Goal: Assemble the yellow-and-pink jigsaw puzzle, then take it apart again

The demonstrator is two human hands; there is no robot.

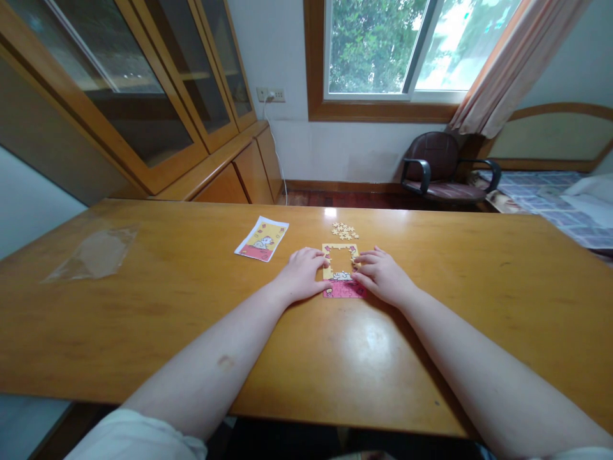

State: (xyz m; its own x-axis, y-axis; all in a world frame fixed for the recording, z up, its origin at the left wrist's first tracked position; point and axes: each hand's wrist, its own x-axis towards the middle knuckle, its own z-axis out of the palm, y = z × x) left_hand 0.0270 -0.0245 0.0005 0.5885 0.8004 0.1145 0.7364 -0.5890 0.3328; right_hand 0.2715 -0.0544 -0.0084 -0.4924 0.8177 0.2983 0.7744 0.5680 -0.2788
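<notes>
Pink-and-yellow jigsaw puzzle (343, 291) lies between left hand (302, 276) and right hand (383, 278), both loosely spread at its sides; push softly, keeping edges straight.

Behind the jigsaw puzzle (343, 290) lie loose pieces (343, 229); left of it, a picture card (263, 241), then a plastic bag (96, 253).

- Table (311, 367): yellow-brown wood, glossy, a bright patch of light on its near part
- Puzzle (342, 291): flat, part-built, a yellow border around a gap, pink along the near side
- Pieces (345, 231): a loose cluster just beyond the puzzle
- Card (262, 240): left of the puzzle, askew, picture up
- Bag (98, 252): clear, flat, well off to the left
</notes>
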